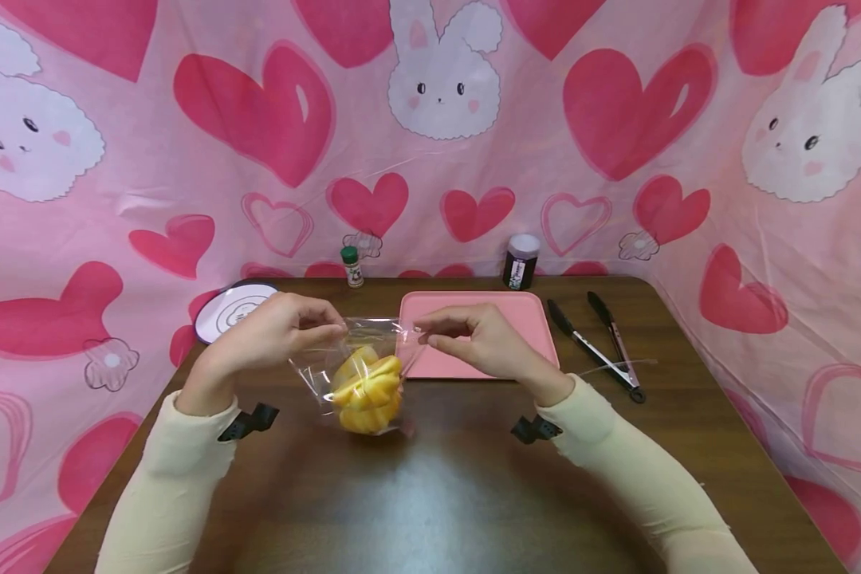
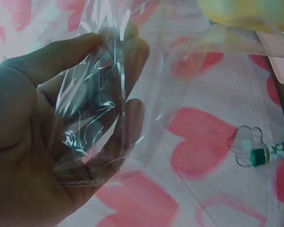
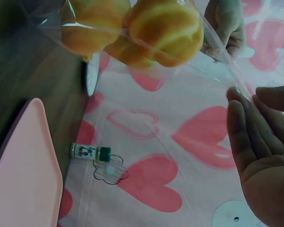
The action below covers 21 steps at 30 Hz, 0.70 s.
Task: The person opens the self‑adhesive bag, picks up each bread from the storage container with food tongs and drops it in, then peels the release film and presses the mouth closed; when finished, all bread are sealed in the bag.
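Observation:
A clear plastic bag (image 1: 316, 371) hangs above the table, with several golden-yellow bread rolls (image 1: 369, 391) inside it. My left hand (image 1: 287, 325) pinches the bag's upper left edge between thumb and fingers; in the left wrist view the crinkled film (image 2: 92, 113) lies across those fingers. On the opposite top edge, my right hand (image 1: 482, 341) pinches the film with thumb and fingertips. The right wrist view shows the rolls (image 3: 165, 33) close up through the film, with the right hand (image 3: 267, 137) at the bag's edge.
Behind the right hand lies a pink tray (image 1: 534, 327). Black-handled tongs (image 1: 594, 351) rest spread to its right, beside a thin clear strip (image 1: 642, 363). A white plate (image 1: 211, 311) is partly behind the left hand. A green-capped shaker (image 1: 352, 269) and dark jar (image 1: 520, 263) stand at the back.

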### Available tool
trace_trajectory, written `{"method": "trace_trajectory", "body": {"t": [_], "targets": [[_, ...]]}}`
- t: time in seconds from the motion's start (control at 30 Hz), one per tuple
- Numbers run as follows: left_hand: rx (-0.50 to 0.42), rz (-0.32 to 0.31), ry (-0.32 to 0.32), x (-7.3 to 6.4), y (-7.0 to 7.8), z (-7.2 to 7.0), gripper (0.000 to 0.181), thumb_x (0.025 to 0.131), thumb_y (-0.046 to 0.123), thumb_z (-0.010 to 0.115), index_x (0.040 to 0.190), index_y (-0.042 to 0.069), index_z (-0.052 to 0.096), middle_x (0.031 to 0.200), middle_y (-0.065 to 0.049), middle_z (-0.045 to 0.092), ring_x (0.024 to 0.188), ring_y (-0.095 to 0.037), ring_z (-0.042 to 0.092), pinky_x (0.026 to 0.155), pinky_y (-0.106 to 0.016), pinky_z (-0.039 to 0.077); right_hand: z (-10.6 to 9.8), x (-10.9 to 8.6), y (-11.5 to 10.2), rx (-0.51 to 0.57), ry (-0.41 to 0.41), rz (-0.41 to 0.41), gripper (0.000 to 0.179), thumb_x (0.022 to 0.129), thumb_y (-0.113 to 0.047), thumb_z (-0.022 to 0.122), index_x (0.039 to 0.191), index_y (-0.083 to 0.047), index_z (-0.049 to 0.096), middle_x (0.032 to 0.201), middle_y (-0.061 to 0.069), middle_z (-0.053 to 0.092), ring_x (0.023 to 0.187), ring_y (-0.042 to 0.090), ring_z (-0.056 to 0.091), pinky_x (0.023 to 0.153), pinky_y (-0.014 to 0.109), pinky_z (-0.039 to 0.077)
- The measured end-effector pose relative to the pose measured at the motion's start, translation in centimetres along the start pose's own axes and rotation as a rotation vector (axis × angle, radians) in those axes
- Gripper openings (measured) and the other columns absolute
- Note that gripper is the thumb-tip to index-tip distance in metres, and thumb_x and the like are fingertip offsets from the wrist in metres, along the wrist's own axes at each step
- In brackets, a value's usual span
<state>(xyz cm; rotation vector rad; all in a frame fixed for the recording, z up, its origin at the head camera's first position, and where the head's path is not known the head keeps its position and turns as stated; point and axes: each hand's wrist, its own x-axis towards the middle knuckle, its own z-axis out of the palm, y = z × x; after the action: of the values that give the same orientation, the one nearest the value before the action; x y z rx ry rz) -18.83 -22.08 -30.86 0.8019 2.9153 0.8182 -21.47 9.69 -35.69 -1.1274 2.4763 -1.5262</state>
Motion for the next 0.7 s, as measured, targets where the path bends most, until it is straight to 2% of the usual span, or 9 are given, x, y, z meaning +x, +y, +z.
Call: {"method": "trace_trajectory", "body": {"t": [0.13,0.23,0.37,0.5,0.63,0.7], "targets": [[0.014,-0.012,-0.057,0.3,-1.2,-0.2,0.008,0.093,0.025,0.071,0.098,0.021,0.076,0.077,0.006,0.07,0.064,-0.012,0.059,0.062,-0.026,0.052,0.1,0.2,0.5,-0.02,-0.035,0.02,0.031,0.092,-0.021,0.071,0.123,-0.019,0.071,0.112,-0.002,0.076,0.098,0.009,0.073,0.088,0.037,0.059],[0.031,-0.022,-0.059,0.8,-2.2,-0.3,0.008,0.093,0.023,0.07,0.099,0.021,0.076,0.076,0.003,0.068,0.062,-0.013,0.056,0.059,-0.027,0.05,-0.3,0.2,0.9,-0.027,-0.022,0.016,0.032,0.092,-0.018,0.071,0.124,-0.017,0.071,0.112,0.001,0.076,0.098,0.012,0.073,0.087,0.04,0.059],[0.109,-0.012,0.012,1.7,-3.6,-0.1,0.009,0.094,0.02,0.069,0.098,0.018,0.078,0.086,0.002,0.074,0.072,-0.015,0.059,0.069,-0.032,0.051,-1.0,0.0,1.3,-0.038,0.009,0.02,0.032,0.092,-0.016,0.071,0.124,-0.016,0.07,0.114,0.001,0.075,0.098,0.013,0.073,0.086,0.042,0.059],[0.199,-0.003,0.106,2.9,-5.1,0.7,0.011,0.093,0.019,0.069,0.097,0.015,0.079,0.095,-0.003,0.076,0.087,-0.021,0.065,0.079,-0.041,0.051,-1.6,-0.4,1.5,-0.044,0.03,0.035,0.031,0.092,-0.019,0.071,0.124,-0.019,0.07,0.119,0.0,0.073,0.099,0.013,0.073,0.082,0.041,0.059],[0.225,-0.012,0.168,4.3,-7.1,2.0,0.011,0.091,0.017,0.071,0.097,0.012,0.079,0.095,-0.007,0.077,0.093,-0.027,0.068,0.082,-0.046,0.051,-1.9,-0.7,1.6,-0.05,0.048,0.037,0.03,0.092,-0.02,0.071,0.122,-0.02,0.071,0.119,0.0,0.073,0.099,0.014,0.072,0.078,0.037,0.057],[0.228,-0.023,0.179,4.8,-7.9,2.5,0.011,0.091,0.016,0.071,0.097,0.011,0.079,0.095,-0.009,0.077,0.092,-0.029,0.069,0.082,-0.047,0.052,-2.0,-0.8,1.7,-0.053,0.053,0.03,0.03,0.092,-0.02,0.071,0.122,-0.02,0.071,0.118,0.0,0.073,0.098,0.014,0.073,0.077,0.038,0.057]]}}
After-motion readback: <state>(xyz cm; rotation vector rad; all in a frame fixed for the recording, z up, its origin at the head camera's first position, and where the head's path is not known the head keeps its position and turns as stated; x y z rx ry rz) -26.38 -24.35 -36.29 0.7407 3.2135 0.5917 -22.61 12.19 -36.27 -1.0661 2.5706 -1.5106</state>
